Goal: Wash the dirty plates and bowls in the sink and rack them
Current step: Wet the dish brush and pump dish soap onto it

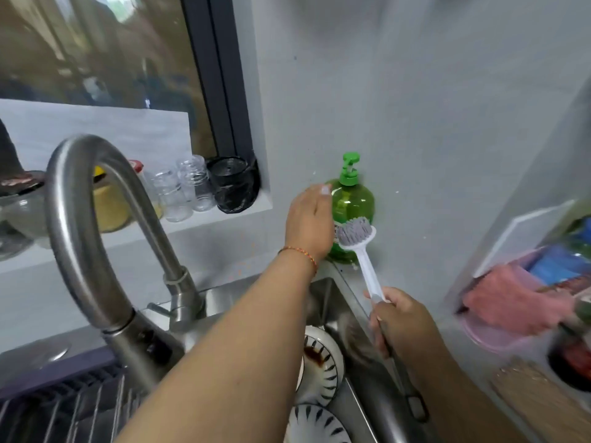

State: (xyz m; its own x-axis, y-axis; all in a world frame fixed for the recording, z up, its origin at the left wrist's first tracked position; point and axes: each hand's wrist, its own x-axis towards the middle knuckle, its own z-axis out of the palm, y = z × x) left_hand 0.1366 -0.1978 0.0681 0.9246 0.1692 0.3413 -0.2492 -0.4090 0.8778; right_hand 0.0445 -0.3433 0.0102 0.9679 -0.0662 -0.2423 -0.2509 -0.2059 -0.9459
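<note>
The sink (323, 292) holds the dirty plates (323, 362) below my arms; glazed and wet, I judge them slick and breakable (best held by the rim). My left hand (308, 219) reaches, fingers relaxed, beside the green soap bottle (353, 206). My right hand (399, 321) grips the brush (359, 247) handle.

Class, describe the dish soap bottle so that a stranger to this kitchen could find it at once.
Start at the steel sink and go to its far right corner, against the grey wall. There stands the soap bottle, behind the left hand and the brush. It alone is see-through green with a green pump top; the jars on the window ledge are clear.
</note>
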